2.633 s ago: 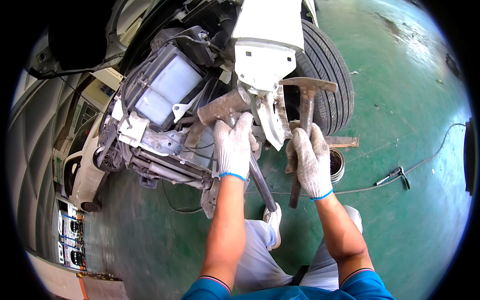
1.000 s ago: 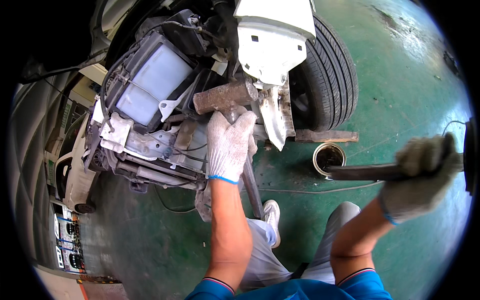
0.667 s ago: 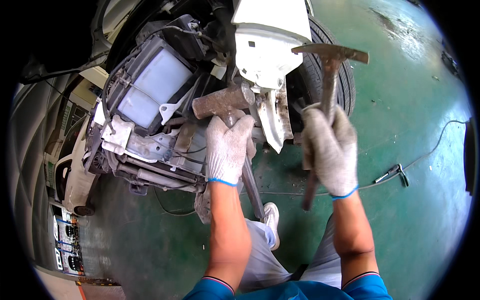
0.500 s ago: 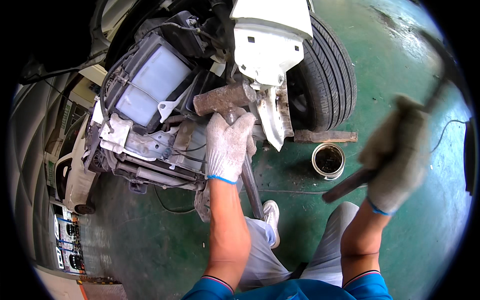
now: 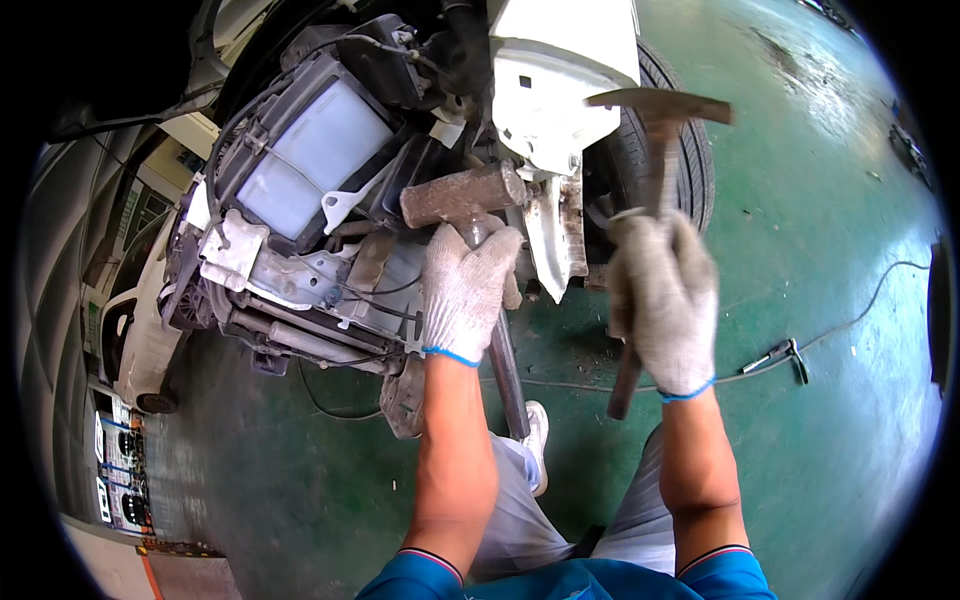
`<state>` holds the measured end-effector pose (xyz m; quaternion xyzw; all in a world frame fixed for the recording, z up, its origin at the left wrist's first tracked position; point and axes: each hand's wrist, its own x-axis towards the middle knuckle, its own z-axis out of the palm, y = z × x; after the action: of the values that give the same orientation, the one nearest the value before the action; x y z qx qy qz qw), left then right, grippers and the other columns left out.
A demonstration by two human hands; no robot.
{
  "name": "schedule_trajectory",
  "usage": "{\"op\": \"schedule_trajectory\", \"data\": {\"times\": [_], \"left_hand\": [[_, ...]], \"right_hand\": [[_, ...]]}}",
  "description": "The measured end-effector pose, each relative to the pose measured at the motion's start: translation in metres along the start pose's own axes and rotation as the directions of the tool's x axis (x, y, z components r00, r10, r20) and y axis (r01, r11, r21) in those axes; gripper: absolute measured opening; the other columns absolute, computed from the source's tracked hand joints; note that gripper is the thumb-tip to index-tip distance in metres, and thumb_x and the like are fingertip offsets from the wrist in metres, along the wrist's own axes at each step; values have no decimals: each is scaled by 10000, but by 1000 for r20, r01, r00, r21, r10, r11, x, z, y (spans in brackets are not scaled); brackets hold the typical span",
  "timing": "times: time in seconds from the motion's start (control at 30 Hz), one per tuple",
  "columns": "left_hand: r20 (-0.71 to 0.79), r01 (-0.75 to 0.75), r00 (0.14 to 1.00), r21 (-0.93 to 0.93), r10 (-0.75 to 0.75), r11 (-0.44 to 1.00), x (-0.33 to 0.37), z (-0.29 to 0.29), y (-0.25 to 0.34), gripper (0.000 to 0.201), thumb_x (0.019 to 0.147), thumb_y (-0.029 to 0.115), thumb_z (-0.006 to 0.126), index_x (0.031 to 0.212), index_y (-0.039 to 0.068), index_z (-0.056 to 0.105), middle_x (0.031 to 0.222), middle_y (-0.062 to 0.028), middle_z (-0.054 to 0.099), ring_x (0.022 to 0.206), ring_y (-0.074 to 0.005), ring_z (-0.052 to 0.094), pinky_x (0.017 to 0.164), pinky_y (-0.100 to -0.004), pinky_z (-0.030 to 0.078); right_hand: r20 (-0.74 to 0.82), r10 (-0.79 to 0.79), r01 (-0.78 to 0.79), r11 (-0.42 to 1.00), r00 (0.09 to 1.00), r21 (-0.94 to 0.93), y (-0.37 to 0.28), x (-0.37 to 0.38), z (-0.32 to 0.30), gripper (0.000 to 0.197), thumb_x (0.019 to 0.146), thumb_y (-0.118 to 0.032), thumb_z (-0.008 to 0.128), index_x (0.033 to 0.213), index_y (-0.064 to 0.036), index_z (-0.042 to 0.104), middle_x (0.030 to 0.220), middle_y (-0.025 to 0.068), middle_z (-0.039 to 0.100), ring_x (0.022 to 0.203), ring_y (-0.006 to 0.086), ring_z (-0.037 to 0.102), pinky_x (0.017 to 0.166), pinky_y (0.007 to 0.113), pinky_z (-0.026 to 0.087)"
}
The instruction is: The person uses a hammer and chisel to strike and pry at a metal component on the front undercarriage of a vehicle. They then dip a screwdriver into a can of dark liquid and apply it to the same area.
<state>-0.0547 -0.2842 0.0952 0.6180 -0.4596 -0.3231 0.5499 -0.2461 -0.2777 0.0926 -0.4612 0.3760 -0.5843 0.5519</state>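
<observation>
My left hand [image 5: 465,290], in a pale knit work glove, is wrapped round the handle of a sledgehammer [image 5: 460,196] close beneath its rusty head. One end of that head is up against or very near the torn metal under a white body panel [image 5: 555,95]; exact contact cannot be made out. The handle slants down toward my shoe. My right hand [image 5: 666,300], gloved too, grips a body hammer [image 5: 660,104] by its handle. Its long narrow head is raised in front of the tire [image 5: 690,170], to the right of the sledgehammer head. A bent white metal flange [image 5: 556,240] hangs between the two tools.
The car's opened front, with a pale blue-white box-like panel [image 5: 315,165] and exposed brackets, fills the left. A cable [image 5: 840,328] crosses the green floor [image 5: 800,480], past an air tool [image 5: 775,358]. Another white car [image 5: 150,330] stands far left.
My right hand has swung the body hammer leftward, from the far right to in front of the tire, now covering the tin on the floor. My left hand and the sledgehammer have barely shifted.
</observation>
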Motion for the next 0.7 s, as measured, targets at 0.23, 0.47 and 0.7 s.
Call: {"op": "schedule_trajectory", "data": {"times": [0.23,0.47,0.7], "left_hand": [[39,-6,999,-57,8,998,4,4,-2,152,896,147,699,914,13,628,606,-42,574,453,-144,550,446,-298,440],[75,-51,996,-35,53,998,4,-13,-17,132,900,145,692,884,43,610,628,-5,551,478,-111,523,455,-279,427],[56,-144,989,145,137,979,-1,-12,-14,335,887,256,708,1051,-27,636,921,-174,714,876,-343,684,828,-431,518]], "right_hand": [[-73,-192,189,981,979,-41,43,10,19,254,1055,-271,553,1090,-26,608,633,-3,510,455,87,477,402,272,393],[180,15,-22,999,984,37,50,1,-36,180,961,-169,688,998,-7,616,646,30,555,483,102,522,437,243,425],[227,34,184,478,973,-859,27,-1,-72,318,841,-172,814,1060,4,664,791,135,659,678,213,642,671,354,527]]}}
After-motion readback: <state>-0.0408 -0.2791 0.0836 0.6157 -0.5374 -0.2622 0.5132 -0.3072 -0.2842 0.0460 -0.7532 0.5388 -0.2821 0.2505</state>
